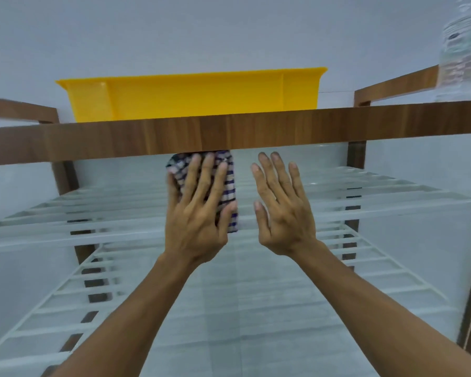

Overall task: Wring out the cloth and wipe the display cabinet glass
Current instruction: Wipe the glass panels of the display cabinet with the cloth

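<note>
A checked blue-and-white cloth (230,186) is pressed flat against the front glass (256,295) of the display cabinet, just under the wooden top rail (256,129). My left hand (199,213) lies spread over the cloth, palm against it, fingers pointing up. My right hand (283,210) rests flat on the bare glass beside it, fingers apart and holding nothing. Most of the cloth is hidden under my left hand.
A yellow plastic tub (196,93) stands on the cabinet top behind the rail. Clear plastic bottles (462,47) stand at the upper right. White slatted shelves (65,227) show through the glass. Wooden uprights (65,178) frame the cabinet on both sides.
</note>
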Demonstrator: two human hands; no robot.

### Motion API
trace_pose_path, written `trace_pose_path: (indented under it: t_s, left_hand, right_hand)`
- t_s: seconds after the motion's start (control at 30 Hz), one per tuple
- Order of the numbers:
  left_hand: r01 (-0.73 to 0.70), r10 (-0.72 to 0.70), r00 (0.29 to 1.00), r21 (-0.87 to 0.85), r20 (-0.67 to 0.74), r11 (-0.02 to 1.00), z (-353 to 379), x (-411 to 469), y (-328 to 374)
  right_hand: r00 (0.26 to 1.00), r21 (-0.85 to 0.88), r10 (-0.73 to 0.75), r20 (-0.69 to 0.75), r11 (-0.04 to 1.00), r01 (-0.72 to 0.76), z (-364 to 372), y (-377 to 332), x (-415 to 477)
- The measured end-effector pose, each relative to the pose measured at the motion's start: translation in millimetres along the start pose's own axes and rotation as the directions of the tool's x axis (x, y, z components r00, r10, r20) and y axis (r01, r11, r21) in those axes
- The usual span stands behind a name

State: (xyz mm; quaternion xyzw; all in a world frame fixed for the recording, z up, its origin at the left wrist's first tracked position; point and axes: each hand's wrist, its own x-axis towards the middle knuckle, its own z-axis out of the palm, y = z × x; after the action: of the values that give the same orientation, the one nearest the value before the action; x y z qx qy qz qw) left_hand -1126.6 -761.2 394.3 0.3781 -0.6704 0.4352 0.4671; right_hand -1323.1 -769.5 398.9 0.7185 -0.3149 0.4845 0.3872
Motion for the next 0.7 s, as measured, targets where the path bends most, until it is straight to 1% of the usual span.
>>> trace_pose_path:
  t_s: [0.03, 0.1, 0.17, 0.33, 0.43, 0.53, 0.63, 0.7]
  left_hand:
    - [0.066, -0.066, 0.998, 0.048, -0.012, 0.997, 2.8, -0.9, 7.3]
    - [0.164, -0.163, 0.986, 0.062, -0.020, 0.984, 9.9, 0.7, 32.5]
    - [0.194, -0.195, 0.981, 0.058, 0.010, 0.979, 15.8, 5.1, 53.3]
    - [0.180, -0.183, 0.982, 0.073, 0.045, 0.981, 31.9, 19.7, 84.7]
    - [0.123, -0.126, 0.991, 0.052, 0.045, 0.991, 42.9, 28.4, 114.3]
    - [0.034, -0.037, 0.998, 0.061, 0.054, 0.998, 60.8, 45.2, 157.4]
    - [0.003, -0.006, 0.997, 0.043, 0.071, 0.999, 82.2, 70.4, 209.3]
    - [-0.021, 0.018, 0.997, 0.033, 0.081, 0.999, 96.0, 84.4, 244.5]
  right_hand:
    - [1.000, 0.005, -0.004, 0.005, 1.000, 0.004, -0.4, -0.6, 1.0]
    - [1.000, 0.025, -0.011, 0.011, 1.000, 0.011, -2.1, 0.0, 2.3]
    - [1.000, 0.025, -0.003, 0.013, 1.000, 0.002, -5.3, 4.5, 0.6]
    - [0.999, -0.065, 0.017, 0.046, 0.998, -0.014, -24.2, 48.8, -16.6]
    - [0.998, -0.109, 0.024, 0.053, 0.994, -0.019, -39.9, 88.7, -32.2]
    - [0.998, -0.135, 0.036, 0.051, 0.990, -0.029, -59.4, 134.0, -50.2]
    - [0.997, -0.176, 0.062, 0.054, 0.983, -0.052, -81.6, 182.9, -67.1]
    - [0.992, -0.189, 0.123, 0.034, 0.975, -0.114, -97.0, 218.1, -78.8]
